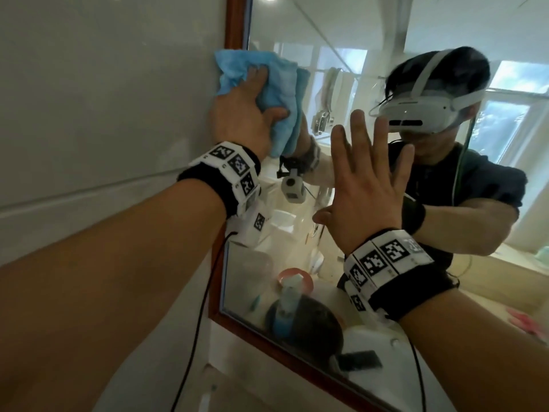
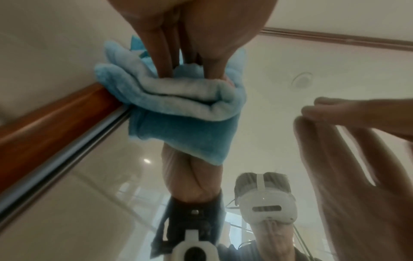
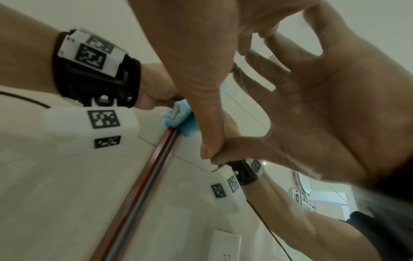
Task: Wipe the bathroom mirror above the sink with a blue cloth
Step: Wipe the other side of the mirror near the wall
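Note:
The bathroom mirror (image 1: 341, 40) has a brown wooden frame (image 1: 234, 22). My left hand (image 1: 246, 105) holds a bunched blue cloth (image 1: 282, 84) against the glass at the mirror's left edge, and the cloth overlaps the frame. In the left wrist view my fingers (image 2: 165, 58) and thumb dig into the folded cloth (image 2: 178, 106), whose reflection shows just below it. To the right my right hand (image 1: 368, 185) lies flat on the glass with spread fingers and holds nothing. In the right wrist view the right hand (image 3: 201, 61) meets its own reflection, with the cloth (image 3: 176, 114) behind it.
A pale tiled wall (image 1: 104, 99) lies left of the frame. A black cable (image 1: 202, 307) hangs from my left wrist. The glass reflects a person wearing a headset, a counter with a bottle and a pink dish. A wall socket (image 3: 225, 245) sits low in the right wrist view.

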`<state>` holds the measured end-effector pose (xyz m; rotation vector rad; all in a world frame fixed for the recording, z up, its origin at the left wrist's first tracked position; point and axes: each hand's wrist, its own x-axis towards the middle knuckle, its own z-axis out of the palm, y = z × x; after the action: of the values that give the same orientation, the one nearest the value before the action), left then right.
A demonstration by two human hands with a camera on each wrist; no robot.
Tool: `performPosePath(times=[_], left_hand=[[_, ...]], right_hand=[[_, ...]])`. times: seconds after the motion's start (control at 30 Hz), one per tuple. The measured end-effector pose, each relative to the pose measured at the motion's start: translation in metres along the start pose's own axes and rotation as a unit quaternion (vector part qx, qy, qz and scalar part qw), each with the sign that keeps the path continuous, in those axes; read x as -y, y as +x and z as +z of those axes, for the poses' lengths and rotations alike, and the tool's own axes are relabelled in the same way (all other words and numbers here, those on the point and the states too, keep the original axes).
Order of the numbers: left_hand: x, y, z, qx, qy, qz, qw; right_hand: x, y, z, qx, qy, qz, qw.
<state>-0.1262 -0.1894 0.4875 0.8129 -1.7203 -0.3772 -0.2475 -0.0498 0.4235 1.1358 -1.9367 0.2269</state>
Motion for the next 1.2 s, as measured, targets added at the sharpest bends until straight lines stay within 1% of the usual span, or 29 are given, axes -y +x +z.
performPosePath(times=[0.03, 0.13, 0.23, 0.3, 0.4, 0.5, 0.57, 0.63, 0.73, 0.87, 0.93, 0.97, 1.07, 1.2], left_hand=[[-0.003, 0.004, -0.001, 0.002, 0.006, 0.003, 1.000], [-0.007, 0.008, -0.005, -0.024, 0.029, 0.023, 0.999], [-0.002, 0.006, -0.004, 0.001, -0.029, 0.001, 1.000], [0.005, 0.001, -0.002, 0.008, -0.024, 0.004, 1.000], [0.020, -0.018, 0.002, 0.022, 0.006, 0.011, 1.000], [0.045, -0.050, 0.014, 0.060, -0.012, -0.030, 0.998], [0.062, -0.073, 0.021, 0.073, -0.012, -0.053, 0.996], [0.074, -0.090, 0.028, 0.080, 0.005, -0.060, 0.995], [0.082, -0.099, 0.034, 0.083, 0.001, -0.067, 0.994], [0.083, -0.099, 0.039, 0.060, -0.040, -0.044, 0.996], [0.081, -0.098, 0.039, 0.047, -0.062, -0.043, 0.996], [0.079, -0.097, 0.038, 0.045, -0.058, -0.035, 0.997], [0.072, -0.086, 0.032, 0.044, 0.004, 0.003, 0.999], [0.052, -0.064, 0.024, 0.036, 0.006, 0.017, 0.999]], right_hand=[[0.000, 0.000, 0.001, -0.001, -0.002, -0.001, 1.000], [-0.004, 0.002, 0.005, 0.001, -0.002, 0.000, 1.000], [-0.004, 0.002, 0.006, -0.005, 0.001, -0.001, 1.000], [-0.002, 0.000, 0.004, -0.011, 0.004, 0.000, 1.000], [-0.001, -0.001, 0.003, -0.017, 0.004, 0.000, 1.000], [0.001, 0.001, 0.005, -0.030, -0.004, 0.007, 0.999], [0.003, 0.000, 0.006, -0.039, -0.005, 0.012, 0.999], [0.005, -0.001, 0.005, -0.041, -0.007, 0.012, 0.999], [0.005, -0.002, 0.006, -0.048, -0.012, 0.014, 0.999], [0.005, -0.002, 0.008, -0.045, -0.013, 0.011, 0.999], [0.005, -0.002, 0.008, -0.051, -0.013, 0.012, 0.999], [0.005, -0.003, 0.007, -0.054, -0.011, 0.012, 0.998], [0.006, -0.003, 0.006, -0.046, -0.009, 0.011, 0.999], [0.003, -0.001, 0.008, -0.043, -0.004, 0.010, 0.999]])
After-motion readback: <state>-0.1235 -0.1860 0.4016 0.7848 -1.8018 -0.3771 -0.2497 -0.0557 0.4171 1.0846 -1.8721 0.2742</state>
